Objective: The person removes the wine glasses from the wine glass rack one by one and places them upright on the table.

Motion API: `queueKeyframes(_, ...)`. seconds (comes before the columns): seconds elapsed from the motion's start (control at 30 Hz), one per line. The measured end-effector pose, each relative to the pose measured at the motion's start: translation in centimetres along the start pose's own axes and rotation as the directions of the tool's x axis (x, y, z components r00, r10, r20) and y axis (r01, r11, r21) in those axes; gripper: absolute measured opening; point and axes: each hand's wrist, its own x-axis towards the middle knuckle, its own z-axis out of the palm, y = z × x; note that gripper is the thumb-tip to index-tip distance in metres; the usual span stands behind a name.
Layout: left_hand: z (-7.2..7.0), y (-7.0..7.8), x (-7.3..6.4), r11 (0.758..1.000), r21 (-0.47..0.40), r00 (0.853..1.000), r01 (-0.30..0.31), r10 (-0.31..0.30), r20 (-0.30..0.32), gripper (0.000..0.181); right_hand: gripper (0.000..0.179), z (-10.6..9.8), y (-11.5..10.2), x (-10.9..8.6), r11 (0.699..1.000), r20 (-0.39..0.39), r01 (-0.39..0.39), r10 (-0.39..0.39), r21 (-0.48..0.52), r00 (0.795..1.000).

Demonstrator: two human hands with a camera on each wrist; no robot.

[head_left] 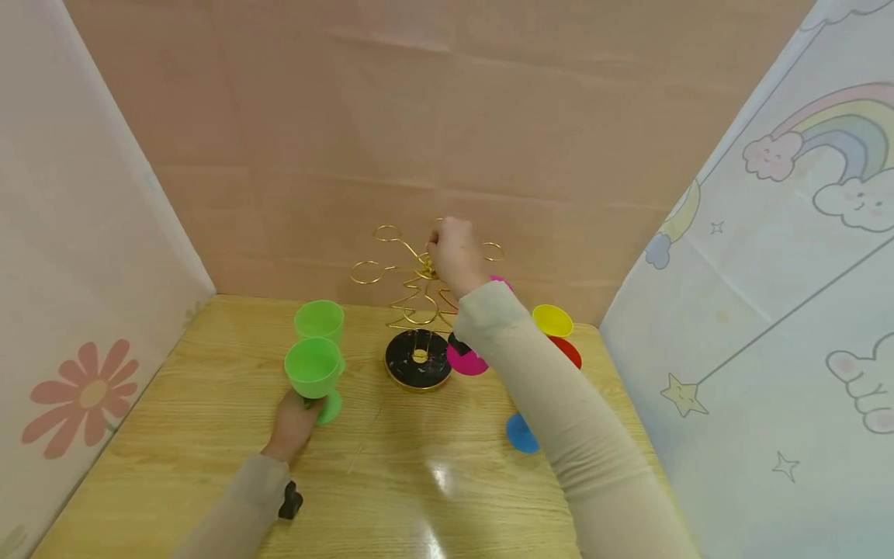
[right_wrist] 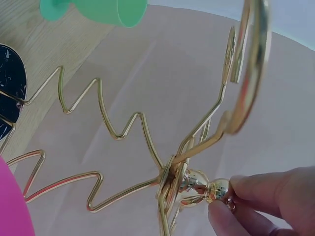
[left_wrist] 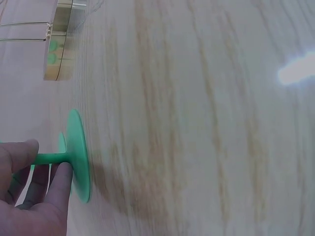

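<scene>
My left hand (head_left: 293,425) grips the stem of a light green plastic goblet (head_left: 313,369) at the left of the table. In the left wrist view, thumb and fingers close around that stem just above its round foot (left_wrist: 79,157). A second green goblet (head_left: 319,317) stands right behind it. At the top of a gold wire glass rack (head_left: 417,299), my right hand (head_left: 457,256) pinches the shiny gold knob (right_wrist: 219,189) between thumb and fingers. The rack has wire loops, zigzag sides and a round black base (head_left: 419,359).
Right of the rack are a pink goblet (head_left: 468,361), a yellow one (head_left: 552,320) and a red one (head_left: 567,352), partly behind my right arm. A blue round piece (head_left: 522,433) shows nearer me. Fabric walls surround the wooden table (head_left: 391,481).
</scene>
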Motion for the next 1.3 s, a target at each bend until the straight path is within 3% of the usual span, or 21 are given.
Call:
queueKeyframes(0.33,0.0,0.3,-0.1,1.0,-0.003,1.0,0.026,-0.026,-0.014,0.026,0.049,-0.1,-0.5,-0.1,0.996,-0.01,-0.069,0.069,0.052,0.998)
queueKeyframes(0.73,0.1,0.5,-0.3,1.0,0.002,1.0,0.014,-0.014,-0.025,0.026,0.043,-0.1,-0.9,0.0,0.992,-0.097,-0.125,0.123,-0.015,0.988)
queueKeyframes(0.97,0.2,0.1,-0.3,1.0,0.015,0.999,0.02,-0.019,-0.034,0.028,0.039,0.0,-1.0,0.1,0.988,-0.089,-0.152,0.149,-0.022,0.985)
queueKeyframes(1.13,-0.2,0.5,-0.7,0.999,0.003,0.997,0.036,-0.036,-0.064,0.039,0.043,-0.1,-1.0,0.1,0.985,-0.075,-0.162,0.158,-0.052,0.985)
queueKeyframes(1.3,-1.0,2.0,-1.5,0.999,0.001,0.983,0.043,-0.043,-0.177,0.044,0.045,-0.4,-1.0,-0.1,0.987,-0.011,-0.147,0.146,-0.062,0.989)
